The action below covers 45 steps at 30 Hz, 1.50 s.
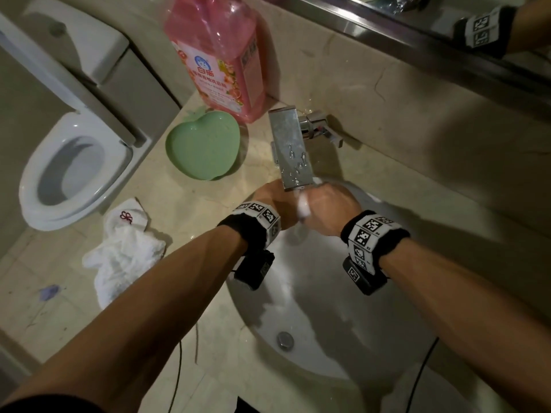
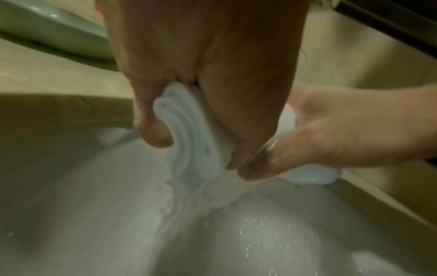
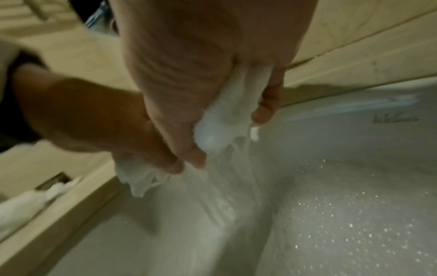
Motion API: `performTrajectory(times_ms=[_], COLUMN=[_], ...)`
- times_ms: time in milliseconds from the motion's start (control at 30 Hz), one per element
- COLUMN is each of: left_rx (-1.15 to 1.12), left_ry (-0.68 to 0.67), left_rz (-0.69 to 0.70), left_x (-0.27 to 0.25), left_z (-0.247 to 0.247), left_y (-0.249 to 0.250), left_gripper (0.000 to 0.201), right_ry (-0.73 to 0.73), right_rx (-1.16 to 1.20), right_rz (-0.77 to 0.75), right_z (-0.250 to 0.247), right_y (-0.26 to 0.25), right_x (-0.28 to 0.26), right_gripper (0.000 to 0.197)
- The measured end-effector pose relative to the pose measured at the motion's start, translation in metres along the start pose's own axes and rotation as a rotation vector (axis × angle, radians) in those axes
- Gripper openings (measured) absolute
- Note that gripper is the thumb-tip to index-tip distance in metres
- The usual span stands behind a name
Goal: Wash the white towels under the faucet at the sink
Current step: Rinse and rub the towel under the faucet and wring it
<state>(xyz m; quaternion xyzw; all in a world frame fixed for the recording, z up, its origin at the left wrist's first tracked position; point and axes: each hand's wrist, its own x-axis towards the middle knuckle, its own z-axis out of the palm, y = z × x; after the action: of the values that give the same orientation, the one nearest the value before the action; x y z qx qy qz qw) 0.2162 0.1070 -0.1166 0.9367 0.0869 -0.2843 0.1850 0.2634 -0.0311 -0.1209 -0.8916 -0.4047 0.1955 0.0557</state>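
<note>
1. Head view: both hands meet right under the flat chrome faucet spout (image 1: 290, 150) above the white ceramic sink basin (image 1: 328, 308). The left hand (image 1: 272, 193) and right hand (image 1: 331, 208) are each curled round one end of a small wet white towel (image 1: 303, 207), holding it in the running water so the stream goes through the cloth and drains straight into the bowl. A second crumpled white towel with a red embroidered mark (image 1: 122, 251) lies on the beige marble bench (image 1: 190, 204) to the left of the basin, apart from the water, probably waiting its turn. A pink bottle of liquid detergent (image 1: 217, 55) and a green apple-shaped plastic dish (image 1: 202, 144) stand behind it, near the faucet, within easy reach.

2. Left wrist view: the left hand (image 2: 203, 74) squeezes bunched folds of the towel (image 2: 189, 134) between thumb and fingers; the right hand (image 2: 331, 130) grips the far end. Water runs off the cloth into the basin (image 2: 94, 224), which looks like wringing or scrubbing.

3. Right wrist view: the right hand (image 3: 201, 74) pinches a wad of towel (image 3: 220, 119); the left hand (image 3: 94, 115) clamps the other end, low over the basin (image 3: 354, 205) so the runoff stays inside it.
</note>
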Motion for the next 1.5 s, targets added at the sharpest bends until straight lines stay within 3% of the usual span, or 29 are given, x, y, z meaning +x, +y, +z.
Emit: performTrajectory(times_ms=[67,167,267,333,467,567,633,800,967,1100,1167,1267,1367,1500], left_rx=[-0.132,-0.272,-0.306,-0.414,-0.584,-0.754,-0.868,-1.110,-1.260,-1.057,-1.015,-0.944,-1.049,-1.095], left_ry=[-0.036,-0.042,-0.022,-0.006,0.001,0.028,0.037,0.058,0.095,0.094,0.101,0.150,0.119,0.068], left_rz=[0.030,-0.002,0.013,0.021,0.107,0.188,0.132,-0.003,-0.064,-0.019,-0.066,-0.126,-0.191,-0.149], left_x=[-0.005,-0.013,-0.020,-0.028,-0.044,-0.052,-0.055,-0.052,-0.046,-0.036,-0.028,-0.019,-0.014,-0.021], left_z=[-0.007,-0.016,-0.011,-0.005,-0.002,-0.004,-0.005,0.004,0.014,0.010,0.007,0.002,-0.004,-0.007], left_y=[0.000,-0.008,-0.025,-0.034,-0.044,-0.046,-0.048,-0.048,-0.042,-0.031,-0.027,-0.021,-0.019,-0.023], left_gripper=[0.041,0.033,0.072,0.068,0.050,0.037,0.028,0.043,0.018,0.026,0.033,0.023,0.023,0.028], right_ry=[-0.022,-0.095,-0.105,-0.110,-0.064,0.006,-0.001,-0.030,-0.084,-0.015,0.041,0.073,0.082,0.110], right_rx=[0.179,0.612,0.966,1.139,1.327,1.438,1.513,1.644,1.647,1.536,1.406,1.245,1.209,1.247], right_rz=[0.067,0.189,0.294,0.332,0.399,0.519,0.511,0.501,0.557,0.561,0.515,0.439,0.415,0.367], right_z=[-0.001,-0.006,-0.012,-0.016,-0.012,-0.004,0.003,0.014,0.019,0.018,0.012,0.003,-0.002,-0.005], right_y=[0.004,0.016,0.023,0.019,-0.001,-0.010,-0.015,-0.023,-0.012,0.001,0.005,0.011,0.022,0.034], right_x=[0.002,0.004,0.001,0.000,0.006,0.009,0.004,-0.011,-0.023,-0.026,-0.030,-0.037,-0.042,-0.045], right_gripper=[0.033,0.062,0.075,0.071,0.041,0.045,0.045,0.049,0.035,0.039,0.040,0.035,0.046,0.051])
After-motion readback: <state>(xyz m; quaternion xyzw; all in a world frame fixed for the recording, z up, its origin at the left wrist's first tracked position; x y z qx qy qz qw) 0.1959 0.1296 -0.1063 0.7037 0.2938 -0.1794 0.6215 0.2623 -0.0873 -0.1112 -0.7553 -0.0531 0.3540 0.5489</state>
